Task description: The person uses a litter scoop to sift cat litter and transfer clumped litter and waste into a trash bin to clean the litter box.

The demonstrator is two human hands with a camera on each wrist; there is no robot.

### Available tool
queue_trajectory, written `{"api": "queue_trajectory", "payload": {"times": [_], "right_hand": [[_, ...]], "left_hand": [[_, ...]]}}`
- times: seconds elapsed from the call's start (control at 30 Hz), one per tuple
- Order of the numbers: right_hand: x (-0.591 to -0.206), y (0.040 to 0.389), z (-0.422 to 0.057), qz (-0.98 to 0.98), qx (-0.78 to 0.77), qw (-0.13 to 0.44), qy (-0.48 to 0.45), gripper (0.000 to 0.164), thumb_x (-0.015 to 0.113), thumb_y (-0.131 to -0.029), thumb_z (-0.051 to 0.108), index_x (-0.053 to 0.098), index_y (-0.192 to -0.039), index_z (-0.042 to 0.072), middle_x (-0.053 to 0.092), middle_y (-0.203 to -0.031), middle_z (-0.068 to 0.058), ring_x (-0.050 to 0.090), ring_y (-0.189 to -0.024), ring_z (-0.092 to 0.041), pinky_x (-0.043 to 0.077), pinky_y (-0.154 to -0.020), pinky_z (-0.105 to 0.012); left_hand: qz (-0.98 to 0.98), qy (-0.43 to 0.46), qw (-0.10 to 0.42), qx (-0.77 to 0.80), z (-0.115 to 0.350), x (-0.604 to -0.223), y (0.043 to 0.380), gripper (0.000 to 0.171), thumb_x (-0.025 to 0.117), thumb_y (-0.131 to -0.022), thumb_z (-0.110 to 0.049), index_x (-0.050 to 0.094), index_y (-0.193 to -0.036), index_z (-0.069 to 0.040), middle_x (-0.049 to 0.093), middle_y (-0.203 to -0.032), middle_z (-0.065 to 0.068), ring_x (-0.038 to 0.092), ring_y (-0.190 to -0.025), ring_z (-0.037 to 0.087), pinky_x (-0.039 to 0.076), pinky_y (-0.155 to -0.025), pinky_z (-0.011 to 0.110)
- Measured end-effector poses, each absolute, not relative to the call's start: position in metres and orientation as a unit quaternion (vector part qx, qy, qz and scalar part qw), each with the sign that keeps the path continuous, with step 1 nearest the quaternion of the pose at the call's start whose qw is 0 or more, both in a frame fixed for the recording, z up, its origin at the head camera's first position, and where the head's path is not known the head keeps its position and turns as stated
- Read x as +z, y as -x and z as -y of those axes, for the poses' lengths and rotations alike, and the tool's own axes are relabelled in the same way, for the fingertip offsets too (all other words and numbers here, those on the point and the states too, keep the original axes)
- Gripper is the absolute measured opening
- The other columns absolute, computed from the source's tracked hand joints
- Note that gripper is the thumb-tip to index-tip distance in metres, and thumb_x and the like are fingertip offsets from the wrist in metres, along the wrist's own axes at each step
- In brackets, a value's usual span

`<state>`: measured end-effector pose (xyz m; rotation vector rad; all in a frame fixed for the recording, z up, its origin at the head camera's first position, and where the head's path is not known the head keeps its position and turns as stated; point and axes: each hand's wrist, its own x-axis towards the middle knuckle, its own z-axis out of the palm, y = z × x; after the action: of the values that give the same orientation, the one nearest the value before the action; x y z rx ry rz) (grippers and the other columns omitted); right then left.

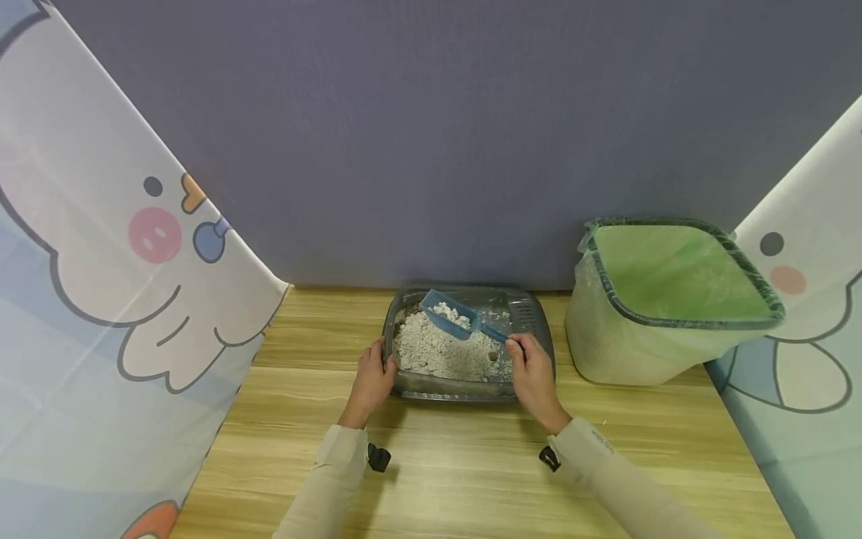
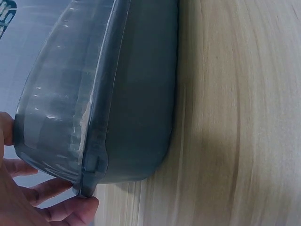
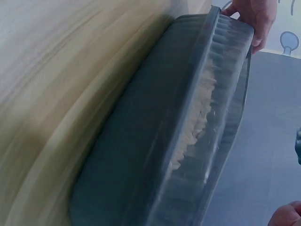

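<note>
A grey litter box point(image 1: 465, 391) with pale, grainy litter point(image 1: 434, 348) in it stands on the wooden table. My left hand point(image 1: 373, 378) holds its left end; in the left wrist view fingers point(image 2: 47, 189) lie against the corner and rim. My right hand point(image 1: 535, 374) grips the handle of a blue litter scoop point(image 1: 453, 315) over the box. Pale clumps of litter lie in the scoop's bowl. In the right wrist view only a bit of my right hand point(image 3: 286, 215) shows at the lower right, and the scoop is mostly out of frame.
A bin point(image 1: 626, 352) lined with a thin greenish bag stands right of the litter box, its top uncovered. A grey-blue wall point(image 1: 431, 150) rises directly behind the box. Cartoon-printed panels point(image 1: 87, 247) flank the table point(image 1: 444, 479) on both sides.
</note>
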<state>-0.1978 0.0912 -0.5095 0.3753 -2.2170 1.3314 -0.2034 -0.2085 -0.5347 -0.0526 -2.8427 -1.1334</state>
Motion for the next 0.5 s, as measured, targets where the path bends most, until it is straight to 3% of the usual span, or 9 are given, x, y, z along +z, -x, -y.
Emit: {"api": "queue_trajectory", "payload": {"times": [0.2, 0.5], "right_hand": [[-0.505, 0.201, -0.097, 0.817, 0.488, 0.267, -0.153, 0.009, 0.055, -0.095, 0.006, 0.061, -0.099, 0.002, 0.047, -0.077, 0.001, 0.038, -0.055, -0.01, 0.035, -0.053, -0.026], [-0.497, 0.207, -0.108, 0.828, 0.465, 0.281, -0.141, 0.018, 0.06, -0.09, 0.003, 0.057, -0.107, -0.002, 0.046, -0.086, -0.011, 0.038, -0.065, -0.014, 0.035, -0.057, -0.026]], "left_hand": [[0.926, 0.008, 0.035, -0.376, 0.209, -0.536, 0.204, 0.048, 0.043, -0.1, -0.018, 0.031, -0.143, 0.001, 0.047, -0.118, 0.025, 0.044, -0.106, 0.043, 0.039, -0.078, 0.053], [0.924, 0.012, 0.042, -0.379, 0.208, -0.537, 0.204, 0.048, 0.043, -0.099, -0.017, 0.032, -0.142, 0.002, 0.046, -0.119, 0.027, 0.044, -0.106, 0.044, 0.039, -0.08, 0.054]]}}
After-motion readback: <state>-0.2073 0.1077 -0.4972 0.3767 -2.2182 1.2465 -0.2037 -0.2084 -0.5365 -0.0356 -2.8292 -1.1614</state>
